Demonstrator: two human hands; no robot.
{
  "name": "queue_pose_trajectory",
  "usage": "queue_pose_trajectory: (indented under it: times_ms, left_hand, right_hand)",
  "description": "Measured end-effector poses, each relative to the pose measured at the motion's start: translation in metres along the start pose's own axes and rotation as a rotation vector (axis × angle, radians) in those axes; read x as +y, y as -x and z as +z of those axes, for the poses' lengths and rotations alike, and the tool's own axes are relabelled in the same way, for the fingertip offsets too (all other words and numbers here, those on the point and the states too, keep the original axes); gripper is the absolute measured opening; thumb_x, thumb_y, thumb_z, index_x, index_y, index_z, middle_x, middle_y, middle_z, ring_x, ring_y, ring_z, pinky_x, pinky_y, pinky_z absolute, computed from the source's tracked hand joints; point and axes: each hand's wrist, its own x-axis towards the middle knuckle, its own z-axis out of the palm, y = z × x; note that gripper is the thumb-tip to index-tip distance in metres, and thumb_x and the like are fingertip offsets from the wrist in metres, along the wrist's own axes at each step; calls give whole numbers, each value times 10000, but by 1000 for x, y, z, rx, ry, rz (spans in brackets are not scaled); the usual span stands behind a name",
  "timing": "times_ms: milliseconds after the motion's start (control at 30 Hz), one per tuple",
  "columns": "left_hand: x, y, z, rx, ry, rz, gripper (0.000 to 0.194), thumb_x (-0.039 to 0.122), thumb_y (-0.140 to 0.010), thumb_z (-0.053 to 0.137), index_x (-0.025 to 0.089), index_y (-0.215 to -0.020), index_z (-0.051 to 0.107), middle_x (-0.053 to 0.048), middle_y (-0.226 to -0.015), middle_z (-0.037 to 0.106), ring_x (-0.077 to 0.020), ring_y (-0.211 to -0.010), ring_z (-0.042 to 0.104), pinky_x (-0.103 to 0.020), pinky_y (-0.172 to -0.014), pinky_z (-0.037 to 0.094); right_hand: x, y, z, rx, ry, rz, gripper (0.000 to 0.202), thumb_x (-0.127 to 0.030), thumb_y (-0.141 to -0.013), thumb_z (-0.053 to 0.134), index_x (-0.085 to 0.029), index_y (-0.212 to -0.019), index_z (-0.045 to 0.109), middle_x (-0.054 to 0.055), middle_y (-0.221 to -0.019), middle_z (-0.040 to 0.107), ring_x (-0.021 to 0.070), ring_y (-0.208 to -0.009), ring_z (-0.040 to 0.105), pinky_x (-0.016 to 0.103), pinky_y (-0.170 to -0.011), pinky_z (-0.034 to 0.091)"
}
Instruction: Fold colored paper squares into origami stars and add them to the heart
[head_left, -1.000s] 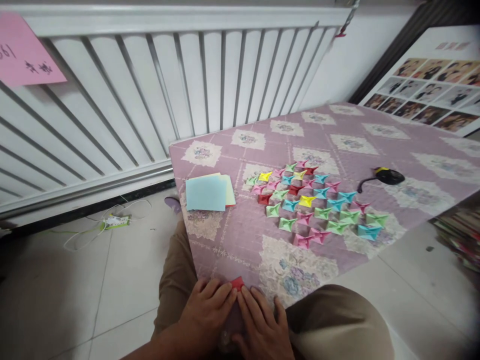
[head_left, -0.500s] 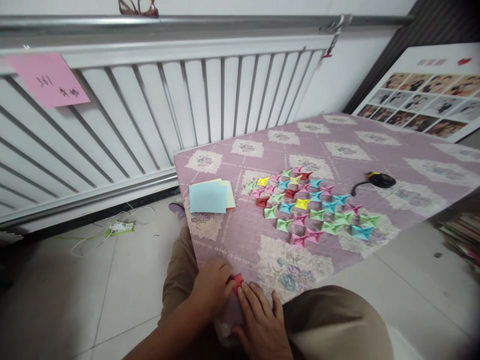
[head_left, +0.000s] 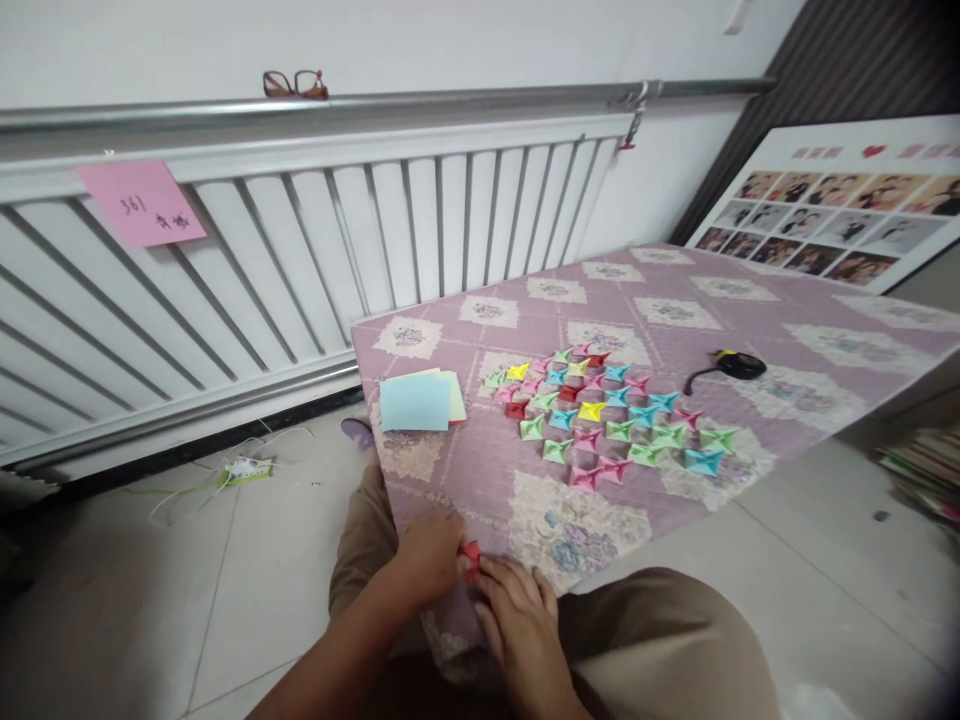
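Observation:
A small piece of red folded paper is at the near corner of the table, between my two hands. My left hand curls round its left side, with the fingertips partly hidden. From the right, the fingers of my right hand press together against the paper's other edge. Farther up the cloth stand several small folded paper pieces in rows, pink, green, blue, yellow and red. To the left of them lies a stack of paper sheets, light blue on top with yellow and red edges showing.
A purple flowered tablecloth covers the table. On its right lies a black object with a cord. A white radiator runs behind, with glasses on the pipe above. A power strip lies on the floor.
The camera view has tilted up, showing more wall. My left fingers are curled more tightly by the red paper, and my right hand has turned slightly, its fingers more bunched.

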Motion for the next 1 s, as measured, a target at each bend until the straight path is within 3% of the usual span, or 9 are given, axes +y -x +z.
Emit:
queue_pose_trajectory:
  times_ms: [133, 300, 500, 667, 767, 1000]
  left_hand:
    - [0, 3, 2, 23, 17, 11, 111, 223, -723, 601, 187, -823, 571, -44, -918, 610, -209, -867, 544, -298, -749, 385]
    - [-1, 11, 8, 114, 66, 26, 73, 186, -743, 570, 181, -815, 561, -31, -891, 603, -191, -854, 526, -296, -754, 378]
    - [-5, 17, 15, 152, 168, 44, 78, 174, -743, 559, 181, -817, 582, 3, -794, 620, -161, -748, 542, -266, -682, 373]
    - [-3, 20, 13, 136, 222, 129, 72, 155, -779, 541, 178, -824, 592, 17, -785, 618, -141, -737, 549, -240, -669, 389]
    - [1, 22, 11, 192, 164, 174, 77, 146, -811, 528, 184, -795, 593, 8, -813, 608, -150, -798, 546, -253, -714, 392]
    - [4, 21, 31, 448, -187, 269, 110, 172, -875, 505, 201, -831, 602, -22, -866, 591, -195, -856, 518, -339, -779, 384]
  right_hand:
    - [-1, -16, -3, 46, -127, 139, 76, -215, -820, 563, -243, -878, 602, 20, -899, 662, 207, -870, 590, 366, -791, 411]
    - [0, -20, -1, 124, -125, 152, 388, -167, -783, 561, -219, -1167, 536, 82, -1136, 605, 247, -1054, 541, 398, -874, 407]
    - [-5, -26, -11, 61, -142, 191, 188, -154, -749, 598, -256, -897, 652, 42, -1097, 628, 242, -1051, 541, 382, -849, 400]
    - [-6, -32, -18, 21, -246, 184, 92, -160, -781, 570, -235, -744, 608, 7, -825, 646, 207, -862, 585, 332, -740, 394]
    - [-3, -36, -22, 9, -271, 165, 98, -157, -794, 557, -225, -728, 583, -10, -707, 608, 183, -741, 575, 313, -699, 387]
    - [7, -41, -22, 112, -19, -16, 123, -125, -833, 521, -221, -780, 577, -9, -790, 619, 170, -812, 557, 425, -962, 268]
